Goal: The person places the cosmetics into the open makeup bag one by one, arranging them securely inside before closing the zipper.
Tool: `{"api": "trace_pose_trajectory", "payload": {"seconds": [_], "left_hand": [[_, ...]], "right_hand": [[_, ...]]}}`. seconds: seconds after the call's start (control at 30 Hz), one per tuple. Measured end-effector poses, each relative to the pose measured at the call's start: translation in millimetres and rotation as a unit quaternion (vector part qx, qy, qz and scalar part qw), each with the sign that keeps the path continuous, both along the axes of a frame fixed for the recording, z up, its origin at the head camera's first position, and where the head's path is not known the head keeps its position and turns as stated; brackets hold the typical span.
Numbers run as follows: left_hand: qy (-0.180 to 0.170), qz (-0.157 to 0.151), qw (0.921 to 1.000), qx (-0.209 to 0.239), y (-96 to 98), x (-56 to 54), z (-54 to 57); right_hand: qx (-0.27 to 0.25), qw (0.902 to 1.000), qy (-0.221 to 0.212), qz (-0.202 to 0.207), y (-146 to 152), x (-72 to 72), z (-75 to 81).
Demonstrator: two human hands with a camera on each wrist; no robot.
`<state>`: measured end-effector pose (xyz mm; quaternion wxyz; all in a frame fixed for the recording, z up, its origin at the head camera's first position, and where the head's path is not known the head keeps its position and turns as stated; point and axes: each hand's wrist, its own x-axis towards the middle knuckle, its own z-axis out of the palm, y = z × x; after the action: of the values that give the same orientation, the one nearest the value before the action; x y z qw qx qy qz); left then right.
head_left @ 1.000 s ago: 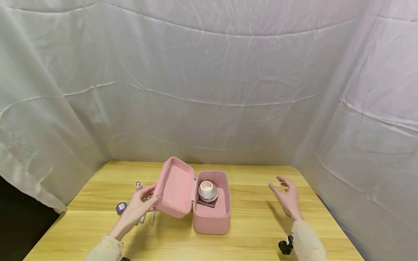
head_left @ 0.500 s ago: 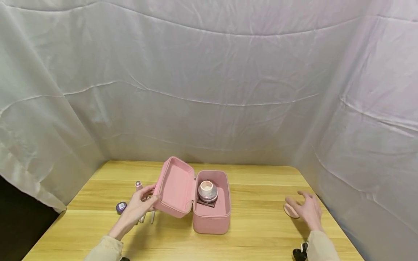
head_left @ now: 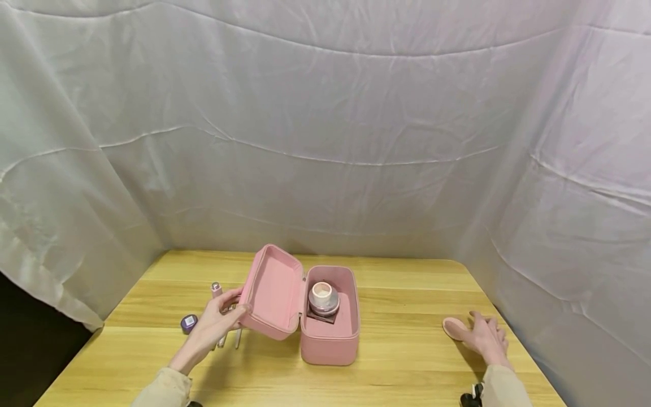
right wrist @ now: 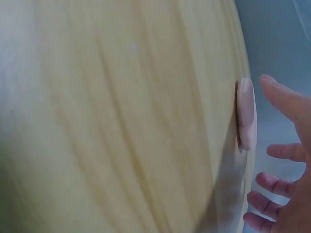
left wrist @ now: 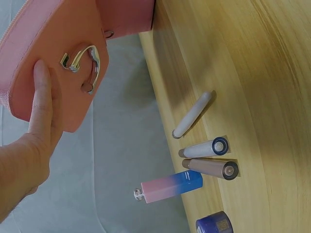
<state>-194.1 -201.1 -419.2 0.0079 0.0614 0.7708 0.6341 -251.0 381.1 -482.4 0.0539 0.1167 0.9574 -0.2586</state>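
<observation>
Right hand (head_left: 486, 340) lowered beside pink oval (head_left: 454, 329) | contact unclear | lid (head_left: 276, 294) unmoved

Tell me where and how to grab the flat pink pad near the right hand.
Probably best to pinch the pink pad by its rounded rim, thumb and fingers on opposite edges. Bring the right hand down from above and the right, the side it is on: the pad lies flat on the table, its underside covered but its edge exposed.
</observation>
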Motion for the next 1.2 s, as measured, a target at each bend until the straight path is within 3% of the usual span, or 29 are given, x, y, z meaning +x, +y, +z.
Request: {"api": "trace_pose_trajectory", "payload": {"seconds": [0.27, 0.57, 1.2], "left_hand": [[0.001, 0.008, 0.9999, -0.007, 0.6, 0.2, -0.7], [0.001, 0.004, 1.0, -0.005, 0.3, 0.0, -0.6], [-0.005, 0.006, 0.9997, -0.021, 1.0, 0.4, 1.2]], "right_hand": [[0.024, 0.9997, -0.001, 0.003, 1.5, -0.3, -2.2], [0.057, 0.9976, 0.034, 0.019, 0.1, -2.2, -3.8], [0.045, 0.9947, 0.083, 0.042, -10.7, -11.2, -7.9]]}}
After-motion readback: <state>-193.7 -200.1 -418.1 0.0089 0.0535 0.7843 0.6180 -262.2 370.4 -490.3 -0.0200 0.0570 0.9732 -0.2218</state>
